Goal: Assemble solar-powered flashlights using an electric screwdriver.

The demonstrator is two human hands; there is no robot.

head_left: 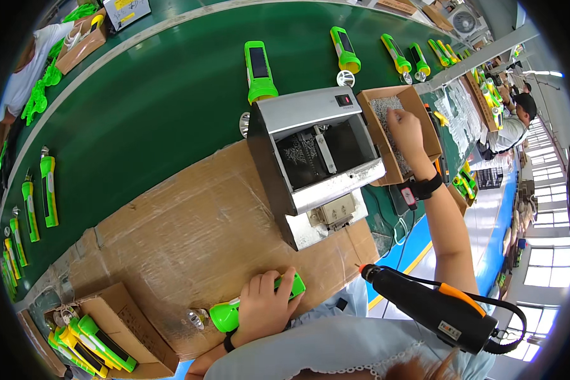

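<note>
My left hand [264, 305] is wrapped over a green flashlight [225, 315] lying on the cardboard sheet near my body. A shiny round reflector [197, 318] lies at the flashlight's left end. My right hand [405, 132] reaches into a cardboard box [417, 100] of small silvery screws [385, 103], fingers curled together; what they pinch, if anything, is hidden. Left of that box stands a grey metal screw feeder [307, 104], with loose screws in its open tray. A black and orange electric screwdriver [430, 307], its bit pointing up and left, hangs between my right forearm and body.
The cardboard sheet [171, 234] covers the near bench. Beyond runs a green conveyor belt [139, 120] with several flashlights [258, 69], reflectors beside some. At lower left, a cardboard box [130, 316] holds more flashlights. Co-workers [516, 123] sit at far right and upper left.
</note>
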